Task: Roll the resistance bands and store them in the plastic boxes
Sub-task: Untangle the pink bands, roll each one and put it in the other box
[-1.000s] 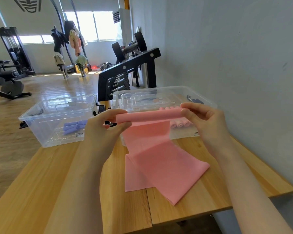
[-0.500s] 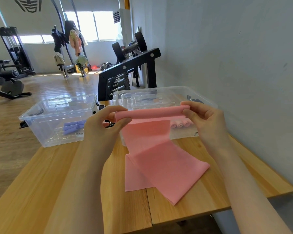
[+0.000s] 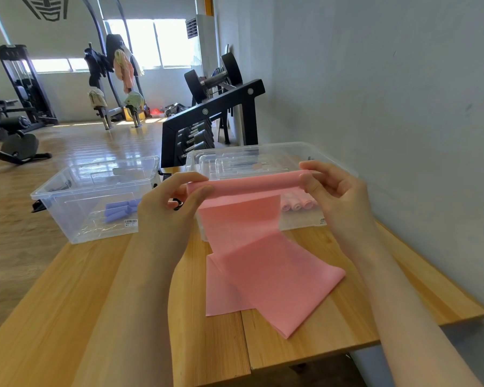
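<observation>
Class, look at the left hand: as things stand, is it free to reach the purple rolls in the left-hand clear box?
Probably not yet. The left hand pinches one end of the pink band, so its grip is taken. The left box has no lid on it, and the purple rolls lie uncovered close by.

Gym room. Plain grey wall (image 3: 389, 79) runs along the right, close beside a light wooden bench (image 3: 67, 317) made of joined planks. Glossy wood floor (image 3: 76, 146) with bright window reflections. Far wall has wide windows (image 3: 151, 43), strong daylight, slightly blown out. Tall white air conditioner (image 3: 204, 48) stands in the far right corner. Black dumbbell rack (image 3: 207, 121) just behind the bench, dumbbells on its tiers, a larger one on top. Clothes and bags hang on a curved black frame (image 3: 118, 65) mid-room. Black weight machine (image 3: 23, 82) at far left, another low black machine (image 3: 14, 141) in front of it. Dark logo (image 3: 46, 7) high on the far wall.
</observation>
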